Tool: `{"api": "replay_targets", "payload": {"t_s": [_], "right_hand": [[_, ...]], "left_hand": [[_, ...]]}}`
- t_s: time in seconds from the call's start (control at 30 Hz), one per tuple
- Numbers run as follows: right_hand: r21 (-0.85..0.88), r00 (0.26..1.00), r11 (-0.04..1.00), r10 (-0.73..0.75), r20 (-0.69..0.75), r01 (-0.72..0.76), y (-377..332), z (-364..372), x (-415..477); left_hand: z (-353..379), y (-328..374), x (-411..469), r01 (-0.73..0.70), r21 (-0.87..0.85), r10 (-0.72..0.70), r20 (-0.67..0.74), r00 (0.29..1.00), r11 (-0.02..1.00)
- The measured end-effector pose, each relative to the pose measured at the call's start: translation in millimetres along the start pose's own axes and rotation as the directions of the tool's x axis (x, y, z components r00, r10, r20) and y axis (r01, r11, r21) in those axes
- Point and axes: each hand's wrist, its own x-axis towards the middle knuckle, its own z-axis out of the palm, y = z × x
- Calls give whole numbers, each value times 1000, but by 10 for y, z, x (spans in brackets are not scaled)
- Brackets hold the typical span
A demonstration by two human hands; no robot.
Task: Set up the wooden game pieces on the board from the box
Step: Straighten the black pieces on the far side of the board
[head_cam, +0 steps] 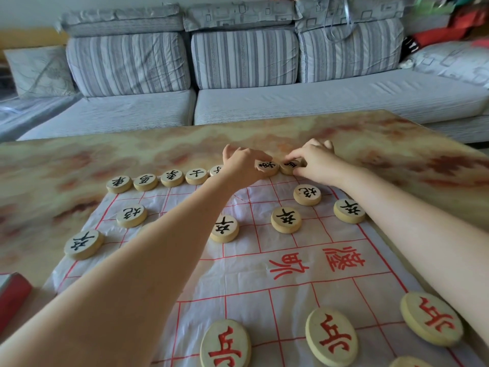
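A: What are the fingers doing?

B: The left hand (246, 162) pinches a disc (266, 166) by its rim with thumb and curled fingers. The right hand (315, 160) pinches a second disc (289, 166) with its fingertips. The two discs sit side by side between the hands, touching or nearly so.

A: What are they like?

B: Thick, round, pale wood, with flat faces bearing black characters. Just left of the left fingers runs the back row (172, 178), five like discs set edge to edge, the nearest half hidden by the hand.

A: Any room around the fingers?

B: They are at the far edge of the board (238, 271), a thin, wrinkled white sheet with a red grid. Beyond them is bare table (79, 160). Nearer than the fingers, six black discs (285, 219) stand well apart with open squares between. Nearest the person lie the red discs (332, 337).

A: And farther out?

B: The table is glossy, marbled cream and rust. A red box (13, 295) shows at its near left. Past the far edge stands a grey sofa (264, 102) with striped cushions.
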Motion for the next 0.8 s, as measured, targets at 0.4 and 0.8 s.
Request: {"api": "replay_targets", "payload": {"t_s": [0.4,0.8], "right_hand": [[7,998,999,-45,-49,45,13,26,-23],[83,999,996,-15,-44,18,22,22,-17]], "left_hand": [[25,55,-7,90,87,-89,-15,996,992],[-16,20,-21,115,60,-113,-47,993,992]]}}
